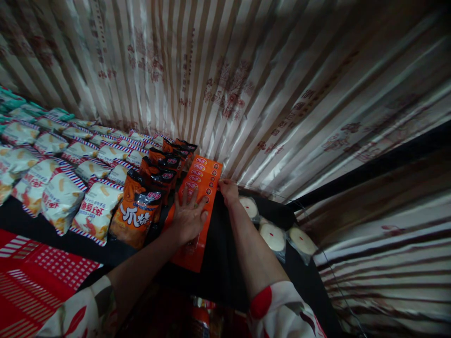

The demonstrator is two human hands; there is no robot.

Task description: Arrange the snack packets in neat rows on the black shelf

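A long orange printed sheet (202, 253), with a column of oval logos and a row of small round pictures, lies on the black-covered shelf. My left hand (188, 218) rests flat on it with the fingers spread. At the sheet's far right edge, my right hand (229, 190) has its fingers closed on the border. Just left of the sheet stands a row of orange and black snack bags (137, 211). White round pieces in clear wrap (273, 237) lie to the right of my right forearm.
Several rows of white snack bags with striped edges (95, 209) fill the left side, and green-edged bags (14, 103) stand beyond them. A red plastic basket (56, 265) is at the lower left. Pleated printed curtain (229, 84) hangs behind the shelf; a dark bar (369, 164) crosses at right.
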